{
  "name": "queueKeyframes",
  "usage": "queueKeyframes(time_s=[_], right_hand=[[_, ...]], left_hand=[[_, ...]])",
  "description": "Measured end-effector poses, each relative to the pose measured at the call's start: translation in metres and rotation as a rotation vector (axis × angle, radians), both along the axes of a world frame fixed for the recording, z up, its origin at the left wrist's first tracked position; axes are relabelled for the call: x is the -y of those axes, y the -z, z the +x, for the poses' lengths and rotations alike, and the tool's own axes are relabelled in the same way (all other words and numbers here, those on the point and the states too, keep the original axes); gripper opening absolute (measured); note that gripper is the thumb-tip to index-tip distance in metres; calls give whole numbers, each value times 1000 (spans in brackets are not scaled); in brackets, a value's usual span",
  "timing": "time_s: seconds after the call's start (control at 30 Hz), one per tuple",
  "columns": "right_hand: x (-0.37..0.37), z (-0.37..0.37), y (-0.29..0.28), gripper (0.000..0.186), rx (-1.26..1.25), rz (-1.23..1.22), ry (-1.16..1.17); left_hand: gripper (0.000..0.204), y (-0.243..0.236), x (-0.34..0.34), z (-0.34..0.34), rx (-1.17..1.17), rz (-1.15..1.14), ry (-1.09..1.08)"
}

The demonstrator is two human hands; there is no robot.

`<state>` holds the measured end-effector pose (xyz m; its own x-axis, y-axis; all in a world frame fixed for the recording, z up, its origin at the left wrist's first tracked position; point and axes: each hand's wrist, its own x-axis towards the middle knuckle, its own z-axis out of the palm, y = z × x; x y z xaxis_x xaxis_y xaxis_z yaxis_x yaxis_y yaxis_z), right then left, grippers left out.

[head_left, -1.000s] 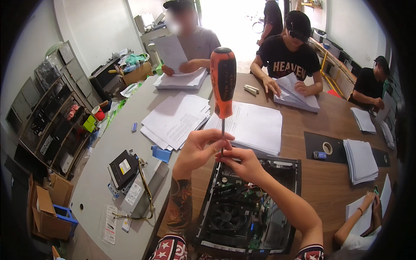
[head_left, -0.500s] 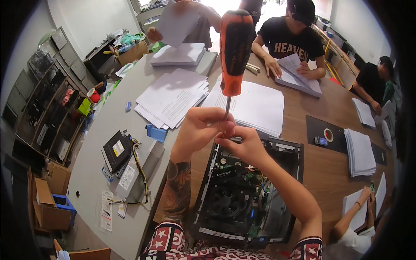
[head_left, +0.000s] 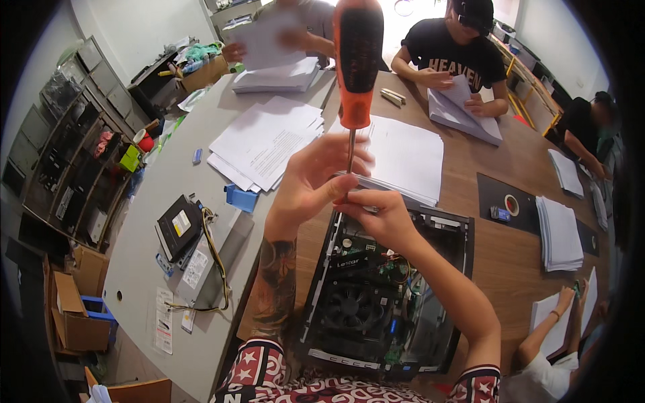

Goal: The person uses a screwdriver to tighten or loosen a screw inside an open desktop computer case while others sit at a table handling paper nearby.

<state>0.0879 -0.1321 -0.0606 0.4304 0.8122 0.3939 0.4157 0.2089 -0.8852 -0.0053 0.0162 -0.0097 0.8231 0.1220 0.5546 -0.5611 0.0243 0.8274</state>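
Note:
A screwdriver (head_left: 357, 67) with an orange and black handle stands upright before me, handle up, its thin shaft running down between my hands. My right hand (head_left: 383, 218) pinches the shaft's lower end between thumb and forefinger; a tiny part there, if any, is hidden. My left hand (head_left: 312, 178) is at the shaft with its thumb near the tip. Its other fingers are lifted apart behind the shaft and slightly blurred. Below both hands lies an opened black computer case (head_left: 430, 322), with a cooling fan (head_left: 349, 307) and green circuit boards showing inside.
Left on the grey table lie a metal power supply (head_left: 201, 269) with cables, a black drive (head_left: 180, 230) and a blue plastic piece (head_left: 240, 198). Paper stacks (head_left: 403, 151) sit beyond the case. A tape roll (head_left: 511, 204) rests on the right. Several people handle papers around the table.
The fingers of my left hand have opened away from the shaft, while my right hand keeps its pinch low on it. The screwdriver handle has shifted slightly up and left.

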Motion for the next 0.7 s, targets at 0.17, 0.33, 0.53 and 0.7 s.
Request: queueKeyframes(time_s=[0.17, 0.33, 0.53, 0.7], right_hand=[[4, 6, -3, 16, 27, -22, 52], [0, -6, -1, 16, 131, 67, 34], [-3, 1, -1, 15, 142, 76, 40], [0, 0, -5, 14, 152, 32, 14]], left_hand=[[73, -32, 41, -9, 131, 55, -465], [40, -49, 51, -9, 70, 97, -695], [40, -59, 34, 1, 76, 169, -613], [47, -56, 7, 6, 121, 121, -268]])
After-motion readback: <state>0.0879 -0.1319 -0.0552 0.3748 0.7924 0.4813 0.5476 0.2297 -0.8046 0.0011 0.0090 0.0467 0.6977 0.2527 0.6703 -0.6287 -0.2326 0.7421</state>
